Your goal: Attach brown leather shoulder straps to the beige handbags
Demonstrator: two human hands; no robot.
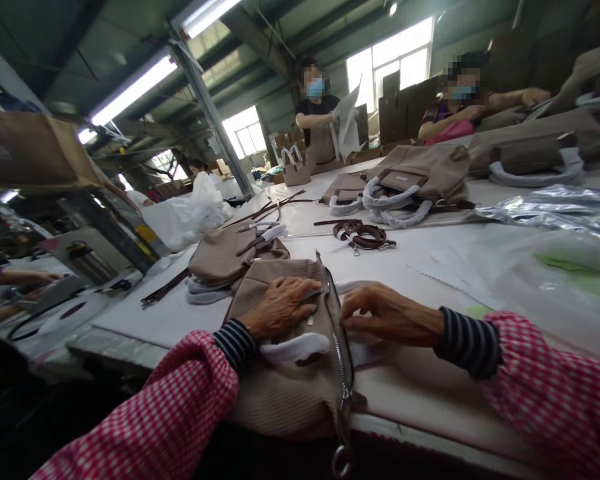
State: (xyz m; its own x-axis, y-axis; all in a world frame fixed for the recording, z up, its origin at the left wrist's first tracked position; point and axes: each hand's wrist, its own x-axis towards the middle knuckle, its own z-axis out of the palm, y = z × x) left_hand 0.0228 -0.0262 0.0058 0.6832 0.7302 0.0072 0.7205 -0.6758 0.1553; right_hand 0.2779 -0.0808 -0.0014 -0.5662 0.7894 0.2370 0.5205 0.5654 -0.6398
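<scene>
A taupe ribbed handbag (285, 397) lies on its side at the front edge of the white table. Its metal zipper (340, 360) runs along the right side, with the slider near the lower end. One bag handle (297, 348) is wrapped in white padding. Flat on the upper panel rests my left hand (283, 307), fingers stretched towards the zipper. My right hand (383, 313) has curled fingers, pinching the bag's edge beside the zipper; the fingertips are partly hidden.
Several more taupe bags (420, 167) and coiled brown straps (363, 235) lie further back. Another bag (230, 253) sits just left. Clear plastic sheeting (545, 267) covers the right side. Two masked people work across the table; a metal post (210, 107) rises at left.
</scene>
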